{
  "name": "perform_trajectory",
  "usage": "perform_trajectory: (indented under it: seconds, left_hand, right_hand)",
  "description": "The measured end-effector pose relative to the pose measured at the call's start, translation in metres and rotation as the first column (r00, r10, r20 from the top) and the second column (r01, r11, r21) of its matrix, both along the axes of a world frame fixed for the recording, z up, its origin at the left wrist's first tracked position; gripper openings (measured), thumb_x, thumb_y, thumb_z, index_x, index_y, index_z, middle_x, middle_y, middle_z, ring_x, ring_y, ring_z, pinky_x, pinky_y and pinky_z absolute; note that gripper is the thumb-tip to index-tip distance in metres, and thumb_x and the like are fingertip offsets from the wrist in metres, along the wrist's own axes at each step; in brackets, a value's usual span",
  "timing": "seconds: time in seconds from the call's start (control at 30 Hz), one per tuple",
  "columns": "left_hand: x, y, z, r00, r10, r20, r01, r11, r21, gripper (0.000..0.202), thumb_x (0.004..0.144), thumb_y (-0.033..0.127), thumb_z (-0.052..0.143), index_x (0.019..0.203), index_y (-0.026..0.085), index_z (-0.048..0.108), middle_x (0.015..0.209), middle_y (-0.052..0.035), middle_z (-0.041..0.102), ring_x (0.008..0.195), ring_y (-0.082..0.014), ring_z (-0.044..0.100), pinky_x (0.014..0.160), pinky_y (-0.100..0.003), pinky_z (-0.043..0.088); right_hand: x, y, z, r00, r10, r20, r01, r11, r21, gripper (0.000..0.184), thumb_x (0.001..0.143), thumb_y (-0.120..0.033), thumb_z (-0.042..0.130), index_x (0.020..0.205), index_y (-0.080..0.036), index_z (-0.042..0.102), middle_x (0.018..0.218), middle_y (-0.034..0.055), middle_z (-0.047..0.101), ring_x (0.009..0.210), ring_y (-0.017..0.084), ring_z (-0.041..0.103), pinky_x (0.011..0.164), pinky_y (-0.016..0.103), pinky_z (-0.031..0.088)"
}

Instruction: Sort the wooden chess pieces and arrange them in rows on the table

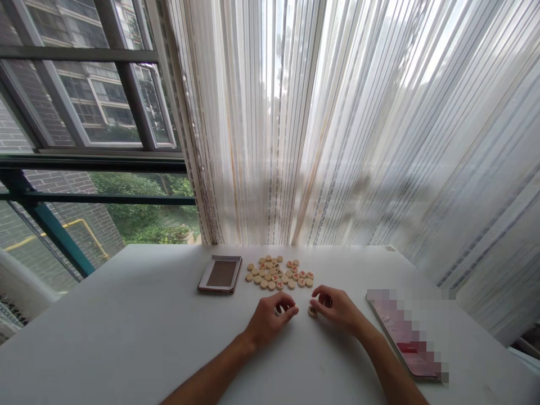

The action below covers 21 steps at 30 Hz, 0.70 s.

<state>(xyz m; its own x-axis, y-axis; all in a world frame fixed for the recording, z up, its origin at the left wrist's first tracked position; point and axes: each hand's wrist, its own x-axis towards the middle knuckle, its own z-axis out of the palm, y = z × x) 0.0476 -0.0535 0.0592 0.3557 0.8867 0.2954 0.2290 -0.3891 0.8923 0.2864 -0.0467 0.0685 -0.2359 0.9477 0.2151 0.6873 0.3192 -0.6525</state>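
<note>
Several round wooden Chinese chess pieces (272,276) lie in a loose cluster on the white table, some showing red or dark characters and others blank side up. My left hand (270,318) is just in front of the cluster, fingers curled with a gap between thumb and fingertips, and nothing shows in it. To its right, a single chess piece (312,311) with a dark character lies apart from the group. My right hand (335,306) is beside that piece, thumb close above it and fingers bent but apart. Whether the thumb touches the piece I cannot tell.
A shallow box or lid with a white rim (205,281) and brown inside stands left of the pieces. On the right lies a flat pinkish box (400,337), partly pixelated. Striped sheer curtains (270,140) hang behind the white table (126,337), with an open window at left.
</note>
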Motion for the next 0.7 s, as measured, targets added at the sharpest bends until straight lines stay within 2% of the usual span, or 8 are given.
perform_trajectory:
  seconds: [0.07, 0.23, 0.37, 0.47, 0.57, 0.7]
  left_hand:
    - [-0.001, 0.001, 0.004, 0.996, 0.003, -0.086, 0.002, 0.998, 0.060, 0.016, 0.087, 0.034, 0.063, 0.088, 0.019, 0.070, 0.082, -0.0022, 0.071, 0.074, -0.0156, 0.063, 0.072, -0.025, 0.048]
    - [0.003, 0.009, 0.007, 0.972, -0.086, -0.220, 0.099, 0.994, 0.051, 0.016, 0.089, 0.030, 0.060, 0.096, 0.021, 0.071, 0.088, -0.0019, 0.072, 0.077, -0.0161, 0.063, 0.070, -0.024, 0.047]
    - [0.012, 0.015, 0.002, 0.947, -0.014, -0.320, 0.061, 0.989, 0.138, 0.013, 0.086, 0.028, 0.063, 0.090, 0.020, 0.072, 0.085, -0.0029, 0.068, 0.076, -0.0173, 0.060, 0.074, -0.027, 0.046]
    - [0.015, 0.014, -0.001, 0.947, 0.015, -0.319, 0.050, 0.979, 0.197, 0.011, 0.086, 0.026, 0.062, 0.088, 0.019, 0.070, 0.086, -0.0038, 0.066, 0.077, -0.0177, 0.058, 0.075, -0.028, 0.046]
    - [0.012, 0.011, -0.003, 0.957, 0.013, -0.288, 0.050, 0.977, 0.209, 0.014, 0.088, 0.028, 0.060, 0.097, 0.019, 0.067, 0.090, -0.0041, 0.066, 0.076, -0.0170, 0.058, 0.076, -0.029, 0.046]
    - [0.008, 0.009, -0.005, 0.954, -0.009, -0.300, 0.091, 0.961, 0.261, 0.024, 0.081, 0.027, 0.068, 0.103, 0.020, 0.065, 0.091, -0.0043, 0.066, 0.080, -0.0187, 0.059, 0.081, -0.031, 0.046]
  right_hand:
    - [-0.001, 0.001, -0.003, 1.000, 0.004, -0.016, -0.004, 1.000, -0.016, 0.020, 0.083, -0.036, 0.062, 0.088, -0.019, 0.069, 0.065, -0.0016, 0.063, 0.059, 0.013, 0.053, 0.056, 0.023, 0.041]
    - [0.001, 0.002, -0.004, 1.000, 0.024, -0.017, -0.024, 0.999, -0.041, 0.018, 0.081, -0.036, 0.065, 0.085, -0.019, 0.071, 0.067, -0.0009, 0.063, 0.061, 0.014, 0.054, 0.056, 0.023, 0.041]
    - [0.002, 0.002, -0.005, 1.000, 0.023, -0.011, -0.023, 0.999, -0.044, 0.017, 0.080, -0.035, 0.066, 0.085, -0.019, 0.071, 0.069, -0.0003, 0.065, 0.062, 0.014, 0.054, 0.056, 0.023, 0.041]
    - [0.003, 0.003, -0.006, 1.000, 0.026, -0.012, -0.027, 0.998, -0.053, 0.017, 0.079, -0.035, 0.068, 0.085, -0.019, 0.071, 0.069, -0.0001, 0.066, 0.062, 0.014, 0.055, 0.057, 0.023, 0.042]
    - [0.004, 0.003, -0.007, 0.999, 0.031, -0.018, -0.032, 0.998, -0.059, 0.017, 0.080, -0.035, 0.067, 0.086, -0.019, 0.071, 0.070, -0.0002, 0.066, 0.063, 0.014, 0.055, 0.057, 0.023, 0.042]
    - [0.004, 0.003, -0.005, 0.999, 0.034, -0.021, -0.035, 0.997, -0.065, 0.016, 0.080, -0.034, 0.066, 0.086, -0.019, 0.071, 0.071, 0.0001, 0.066, 0.063, 0.014, 0.055, 0.057, 0.023, 0.042]
